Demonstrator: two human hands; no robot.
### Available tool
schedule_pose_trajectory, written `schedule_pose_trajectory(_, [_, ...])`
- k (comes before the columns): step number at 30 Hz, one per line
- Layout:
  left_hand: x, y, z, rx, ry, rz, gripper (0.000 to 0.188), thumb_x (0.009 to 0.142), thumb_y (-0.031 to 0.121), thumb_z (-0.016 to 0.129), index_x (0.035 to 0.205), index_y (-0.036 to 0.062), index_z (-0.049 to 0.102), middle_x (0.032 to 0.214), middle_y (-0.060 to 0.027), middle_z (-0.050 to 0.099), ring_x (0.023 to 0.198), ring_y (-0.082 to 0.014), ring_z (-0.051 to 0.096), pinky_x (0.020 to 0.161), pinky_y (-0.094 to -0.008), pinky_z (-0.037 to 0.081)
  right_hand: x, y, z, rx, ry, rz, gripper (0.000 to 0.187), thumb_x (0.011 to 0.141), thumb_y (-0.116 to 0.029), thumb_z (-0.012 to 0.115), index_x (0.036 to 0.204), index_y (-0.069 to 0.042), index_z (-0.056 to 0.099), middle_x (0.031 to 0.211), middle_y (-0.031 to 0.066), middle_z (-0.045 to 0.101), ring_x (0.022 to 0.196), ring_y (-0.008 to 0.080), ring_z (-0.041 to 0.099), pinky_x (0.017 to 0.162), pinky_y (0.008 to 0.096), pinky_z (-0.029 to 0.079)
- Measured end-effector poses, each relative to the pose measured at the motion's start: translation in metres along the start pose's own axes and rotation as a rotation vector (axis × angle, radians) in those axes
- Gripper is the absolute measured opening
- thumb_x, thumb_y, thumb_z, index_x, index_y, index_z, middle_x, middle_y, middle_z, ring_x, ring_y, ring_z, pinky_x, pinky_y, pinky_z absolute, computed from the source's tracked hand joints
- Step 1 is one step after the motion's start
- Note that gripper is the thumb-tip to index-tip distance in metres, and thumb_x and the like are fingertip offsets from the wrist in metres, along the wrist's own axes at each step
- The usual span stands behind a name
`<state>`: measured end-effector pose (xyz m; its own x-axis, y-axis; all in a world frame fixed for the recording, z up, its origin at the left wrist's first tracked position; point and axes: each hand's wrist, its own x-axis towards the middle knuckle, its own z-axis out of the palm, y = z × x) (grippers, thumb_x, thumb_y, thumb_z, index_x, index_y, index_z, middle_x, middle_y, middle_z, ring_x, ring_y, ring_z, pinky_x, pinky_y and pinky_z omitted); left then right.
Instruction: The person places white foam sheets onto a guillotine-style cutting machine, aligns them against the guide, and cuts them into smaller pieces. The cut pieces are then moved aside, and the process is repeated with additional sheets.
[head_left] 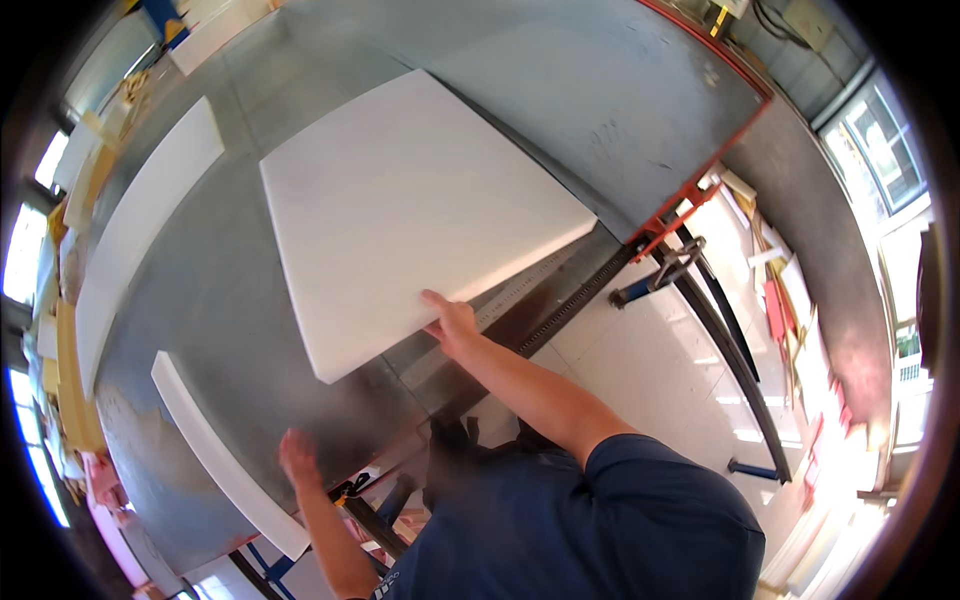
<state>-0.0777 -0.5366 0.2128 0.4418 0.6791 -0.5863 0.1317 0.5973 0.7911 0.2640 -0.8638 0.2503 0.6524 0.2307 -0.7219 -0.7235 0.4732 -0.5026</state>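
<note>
A thick white foam slab (420,210), roughly square, lies on the grey metal tabletop in front of me. My right hand (452,322) grips its near edge, thumb on the top face and the other fingers partly hidden below. To the left, my left hand (297,460) is raised near the table's front edge, apart from the slab. Its fingers are smeared, and nothing shows in it. Just left of that hand lies a narrow white foam strip (215,450), reaching down toward my left forearm.
The grey metal table (620,100) has a red edge at the right. A long white foam piece (150,220) lies along its left side. A perforated metal rule strip (520,290) and toothed rack (590,300) run along the near edge. Foam offcuts (785,300) are piled at the right wall.
</note>
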Motion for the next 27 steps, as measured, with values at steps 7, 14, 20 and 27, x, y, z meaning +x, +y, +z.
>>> schedule_pose_trajectory(7, [-0.121, 0.055, 0.250, 0.100, -0.243, 0.361, 0.080, 0.092, 0.031, 0.067, 0.152, 0.0116, 0.019, 0.143, -0.0140, 0.041, 0.124, -0.0317, 0.049, 0.103, -0.0444, 0.044, -0.073, -0.052, 0.017, -0.010, -0.058, -0.088, 0.047, 0.080, -0.029, 0.079, 0.101, 0.007, 0.056, 0.099, 0.0158, 0.064, 0.087, 0.0213, 0.066, 0.077, 0.0327, 0.058])
schedule_pose_trajectory(14, [-0.126, 0.164, 0.293, 0.545, -0.242, 1.030, 0.075, 0.072, 0.006, 0.084, 0.137, 0.0069, 0.046, 0.126, -0.0090, 0.056, 0.108, -0.0199, 0.058, 0.092, -0.0310, 0.050, -0.123, -0.111, 0.083, -0.020, -0.348, -0.454, 0.030, 0.089, -0.018, 0.071, 0.104, 0.006, 0.062, 0.095, 0.0113, 0.068, 0.079, 0.0164, 0.066, 0.072, 0.0291, 0.055])
schedule_pose_trajectory(20, [-0.178, 0.263, 0.297, 0.871, -0.002, 1.205, 0.054, 0.066, 0.013, 0.087, 0.112, 0.0036, 0.061, 0.111, -0.0091, 0.061, 0.093, -0.0169, 0.060, 0.073, -0.0306, 0.052, -0.170, -0.150, 0.168, -0.098, -0.517, -0.941, 0.037, 0.088, -0.009, 0.067, 0.120, 0.009, 0.057, 0.098, 0.0104, 0.068, 0.083, 0.0142, 0.065, 0.072, 0.0264, 0.053])
schedule_pose_trajectory(27, [-0.273, 0.326, 0.244, 0.129, -0.154, 1.562, 0.041, 0.073, 0.015, 0.080, 0.103, 0.0020, 0.055, 0.097, -0.0087, 0.060, 0.084, -0.0196, 0.058, 0.077, -0.0328, 0.048, -0.284, -0.155, 0.259, -0.287, -0.629, -1.575, 0.064, 0.082, -0.006, 0.071, 0.140, 0.000, 0.045, 0.109, 0.0107, 0.060, 0.102, 0.0209, 0.057, 0.080, 0.0322, 0.050])
